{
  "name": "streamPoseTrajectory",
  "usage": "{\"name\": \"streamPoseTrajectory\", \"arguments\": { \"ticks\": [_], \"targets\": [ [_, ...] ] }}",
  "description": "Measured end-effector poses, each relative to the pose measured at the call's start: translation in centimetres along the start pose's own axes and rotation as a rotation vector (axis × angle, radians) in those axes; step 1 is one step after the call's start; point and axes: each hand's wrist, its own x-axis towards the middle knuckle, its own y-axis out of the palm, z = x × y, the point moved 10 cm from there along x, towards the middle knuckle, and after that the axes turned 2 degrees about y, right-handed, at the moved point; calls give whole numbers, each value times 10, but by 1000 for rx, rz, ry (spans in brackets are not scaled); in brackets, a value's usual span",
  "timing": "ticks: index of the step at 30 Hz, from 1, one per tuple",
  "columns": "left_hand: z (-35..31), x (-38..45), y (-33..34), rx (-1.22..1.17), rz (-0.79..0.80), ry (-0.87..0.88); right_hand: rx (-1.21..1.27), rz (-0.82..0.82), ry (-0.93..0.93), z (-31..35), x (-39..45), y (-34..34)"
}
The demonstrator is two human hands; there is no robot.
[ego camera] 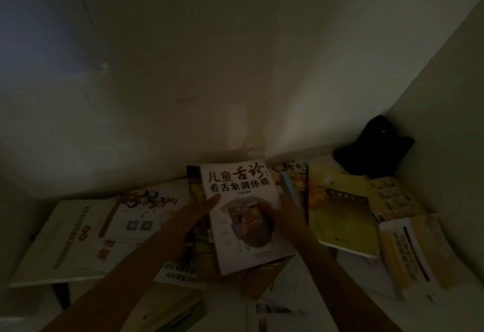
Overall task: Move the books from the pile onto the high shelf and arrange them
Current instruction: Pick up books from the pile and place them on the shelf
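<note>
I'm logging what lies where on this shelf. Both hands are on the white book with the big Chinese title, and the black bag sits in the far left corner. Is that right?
Not quite. In the head view the black bag sits in the far right corner, not the left. The rest stands: the left hand and right hand are both on the white book.

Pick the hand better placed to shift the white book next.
Probably right: the right hand lies on the white book cover; the left hand only touches its left edge.

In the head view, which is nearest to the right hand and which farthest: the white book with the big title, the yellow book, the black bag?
1. White book, under the right hand, centre.
2. Yellow book, just to its right.
3. Black bag, far right corner.
</note>
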Motion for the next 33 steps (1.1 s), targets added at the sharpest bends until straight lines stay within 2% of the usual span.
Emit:
{"name": "streamPoseTrajectory", "arguments": {
  "ticks": [3,6,8,11,13,15,17,20,23,25,27,30,33],
  "targets": [
    [0,-6,1,-90,-12,60,-191,20,-11,7,-7,22],
    [-2,-3,-6,-89,-77,135,-193,-8,23,0,-9,30],
    [-4,-7,-9,-81,-106,195,-158,-90,39,-6,-11,24],
    [-3,-13,-7,-167,-12,235,219,-105,-30,9,-23,14],
    [-12,-25,-2,-196,95,276,478,23,-53,25,-34,10],
    [-24,-33,3,-145,202,307,572,140,-61,38,-43,1],
    [-45,-44,8,-73,260,389,595,141,-86,52,-49,-18],
    [-88,-54,-1,64,122,604,673,40,-161,76,-54,-40],
    [-109,-55,-1,82,153,739,669,-74,-246,81,-55,-40],
    [-110,-50,-2,118,211,727,632,-48,-269,76,-52,-24],
    [-106,-43,-11,165,201,712,585,11,-253,72,-49,-3],
    [-92,-28,-25,115,98,666,511,-1,-291,76,-45,11],
    [-73,-21,-30,74,-25,655,519,-100,-319,76,-37,12]
  ]
}}
